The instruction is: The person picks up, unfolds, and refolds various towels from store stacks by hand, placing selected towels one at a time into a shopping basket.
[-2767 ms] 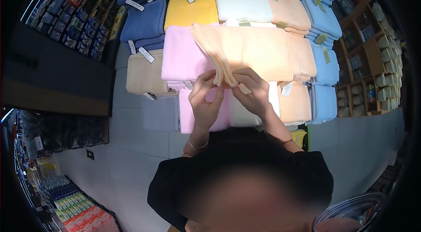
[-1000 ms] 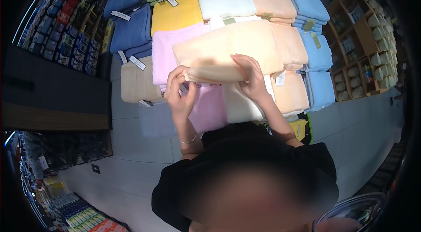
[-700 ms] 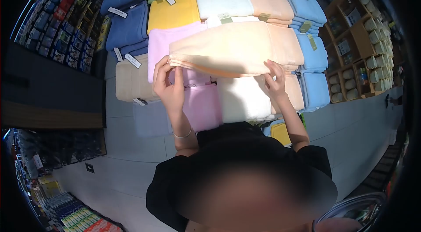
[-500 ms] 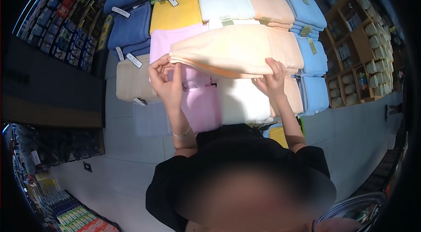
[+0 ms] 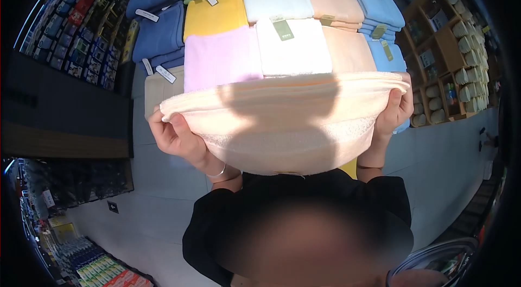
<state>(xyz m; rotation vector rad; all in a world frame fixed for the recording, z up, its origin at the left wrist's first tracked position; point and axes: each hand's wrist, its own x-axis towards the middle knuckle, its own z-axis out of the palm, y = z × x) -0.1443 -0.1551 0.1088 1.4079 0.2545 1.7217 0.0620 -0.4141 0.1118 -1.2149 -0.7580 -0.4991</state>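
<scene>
Take the peach towel (image 5: 277,124) as the middle of your clock. Your left hand (image 5: 180,137) grips its end at 9 o'clock and your right hand (image 5: 393,113) grips its end at 3, both closed on the cloth with thumbs toward you. The towel is stretched between them, its long axis running from 9 to 3, the right end a little farther out. Its layered edge faces 12, and the loose part sags in a curve toward 6, your side. Half a second ago it lay farther off, hiding much of the lilac towel (image 5: 222,59) at 11 and the white towel (image 5: 304,56) at 12; now far more of both shows. Beyond them you have the yellow towel (image 5: 214,13) at 11, the navy stack (image 5: 160,32) at 10 and the light blue stack (image 5: 377,4) at 1. Farthest, at 2 o'clock, the wooden shelf unit (image 5: 444,45) holds pale rounded items (image 5: 434,104) in its lower compartments. At 10 you see rows of small packages (image 5: 76,21).
</scene>
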